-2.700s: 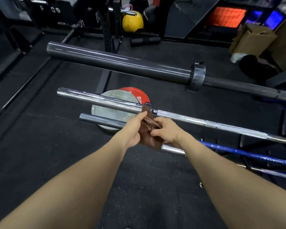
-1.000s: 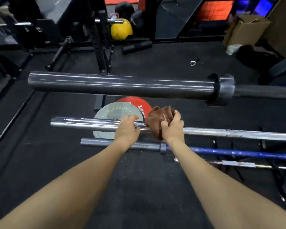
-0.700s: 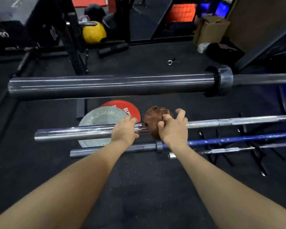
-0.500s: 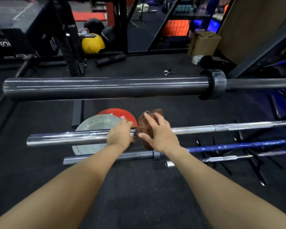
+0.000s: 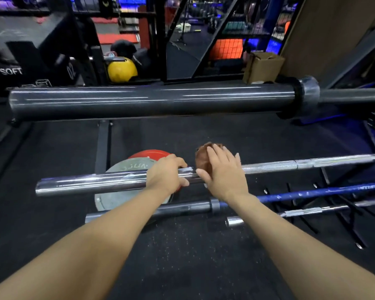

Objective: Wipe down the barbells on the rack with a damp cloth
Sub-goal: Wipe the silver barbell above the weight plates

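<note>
Left hand (image 5: 167,174) still wrapped over the chrome barbell (image 5: 91,183), fingers curled round its sleeve just left of the collar. Right hand (image 5: 222,175) right beside it, holding the brown cloth (image 5: 201,158) bunched against the same bar; fingers (image 5: 217,153) now lying spread and fairly straight over the wad, thumb reaching toward the left hand, where a moment ago they were curled tighter round it. Cloth peeking out only above the fingertips, less of it on show than before. View tipped upward since the earlier frames: dark barbell (image 5: 152,101) looming bigger and higher across the top, more of the yellow ball (image 5: 122,69) and cardboard box (image 5: 263,67) in sight behind. Blue barbell (image 5: 312,192) lower down to the right. Grey plate (image 5: 117,198) and red plate (image 5: 149,153) on the floor beneath the left hand.
</note>
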